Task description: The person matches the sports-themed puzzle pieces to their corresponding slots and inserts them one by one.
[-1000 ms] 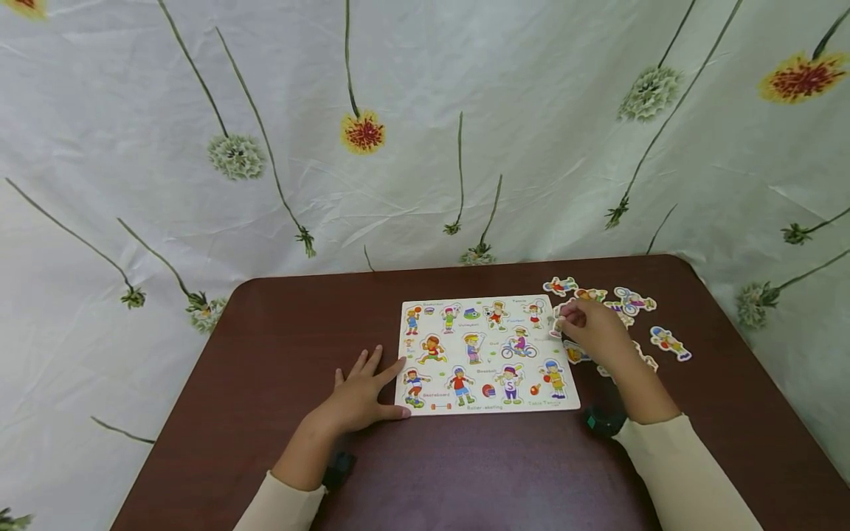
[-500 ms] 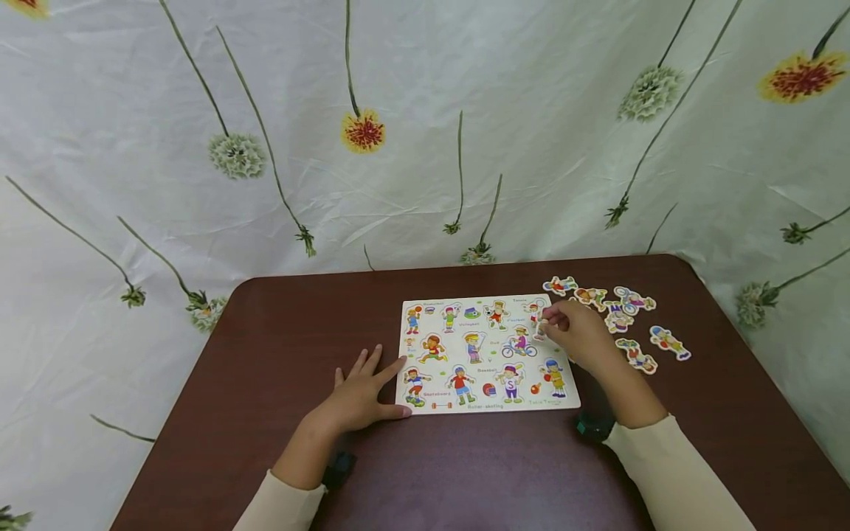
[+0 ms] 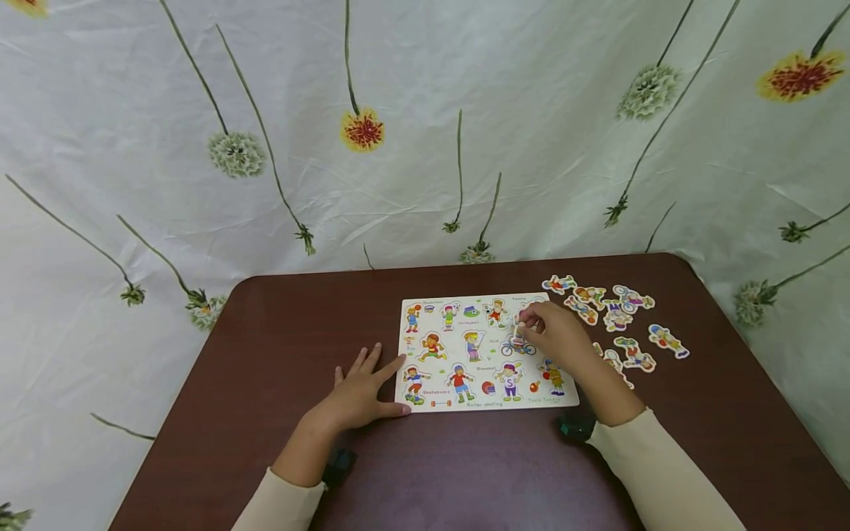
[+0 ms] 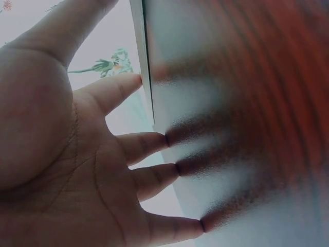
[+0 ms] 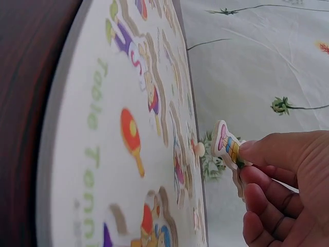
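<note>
A white puzzle board (image 3: pixel 453 354) with printed sports figures lies flat on the table. My left hand (image 3: pixel 355 398) rests at its left side with spread fingers, thumb and index finger touching the board's edge. In the left wrist view, the fingertips of that hand (image 4: pixel 103 164) press on the dark tabletop. Over the board's right part, my right hand (image 3: pixel 554 335) pinches a puzzle piece. That puzzle piece (image 5: pixel 230 148), seen in the right wrist view, has a pale edge, pink shoes and a yellow part. The right fingers (image 5: pixel 270 149) hide the rest of it.
Several loose puzzle pieces (image 3: pixel 617 317) lie right of the board, some close together and one piece (image 3: pixel 668 341) farther right. The brown table (image 3: pixel 285 317) extends on all sides of the board. A flowered cloth (image 3: pixel 412 169) hangs behind the table's far edge.
My right hand has moved left from the loose pieces to above the board, carrying the pinched puzzle piece. My left hand stays in place.
</note>
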{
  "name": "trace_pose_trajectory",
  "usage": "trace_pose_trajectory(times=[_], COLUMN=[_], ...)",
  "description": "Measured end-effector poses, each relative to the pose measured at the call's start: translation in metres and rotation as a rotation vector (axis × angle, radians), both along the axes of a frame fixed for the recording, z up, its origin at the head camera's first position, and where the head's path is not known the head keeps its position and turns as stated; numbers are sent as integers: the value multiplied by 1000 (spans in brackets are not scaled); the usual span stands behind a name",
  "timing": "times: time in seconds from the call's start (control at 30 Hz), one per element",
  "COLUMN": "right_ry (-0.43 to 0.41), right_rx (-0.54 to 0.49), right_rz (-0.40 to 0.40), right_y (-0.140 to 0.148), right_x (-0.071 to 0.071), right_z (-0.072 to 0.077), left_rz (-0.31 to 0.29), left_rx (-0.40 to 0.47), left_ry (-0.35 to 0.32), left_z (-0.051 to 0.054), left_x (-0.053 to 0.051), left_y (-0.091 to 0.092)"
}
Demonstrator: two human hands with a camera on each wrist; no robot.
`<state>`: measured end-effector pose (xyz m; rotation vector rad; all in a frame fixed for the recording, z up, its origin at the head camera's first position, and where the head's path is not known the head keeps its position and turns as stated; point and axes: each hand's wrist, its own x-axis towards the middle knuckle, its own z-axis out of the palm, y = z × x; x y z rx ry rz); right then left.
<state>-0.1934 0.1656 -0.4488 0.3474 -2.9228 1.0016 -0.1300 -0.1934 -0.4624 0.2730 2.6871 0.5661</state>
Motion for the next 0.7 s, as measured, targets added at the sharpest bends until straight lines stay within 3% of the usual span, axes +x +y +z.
trace_pose_trajectory(times=[0.7], right_ry=[35], right_rx=[49], right_rz=[94], right_y=[-50], right_x=[-14], right_z=[11], left_rz=[-9], left_rx=[-7], left_ry=[16], left_z=[2], left_x=[1], left_y=[0])
